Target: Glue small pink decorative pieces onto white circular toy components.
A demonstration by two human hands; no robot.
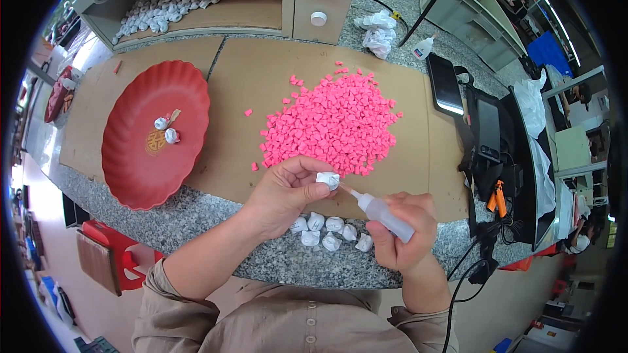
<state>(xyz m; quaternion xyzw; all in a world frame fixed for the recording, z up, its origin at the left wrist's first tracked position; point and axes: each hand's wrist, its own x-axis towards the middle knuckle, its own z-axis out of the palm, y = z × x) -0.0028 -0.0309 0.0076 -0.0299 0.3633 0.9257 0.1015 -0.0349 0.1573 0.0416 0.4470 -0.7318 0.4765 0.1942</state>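
Note:
Between the thumb and fingers of my left hand (284, 193) is a small white wrapped piece (328, 180). My right hand (409, 229) grips a translucent squeeze bottle (386, 217), tilted so its thin nozzle points at the white piece; whether the tip touches it I cannot tell. Just below my hands, several similar white wrapped pieces (331, 242) sit in two rough rows on the granite edge. Beyond my hands, a large heap of small bright pink pieces (333, 121) is spread over the cardboard sheet (239, 91).
A red scalloped tray (124, 170) on the left holds two white pieces. Behind the cardboard stands a cabinet (314, 33) with a lit green button and a shelf of wrapped pieces. A phone (445, 82), a small white bottle (423, 48), cables and a grey crate (468, 16) are to the right.

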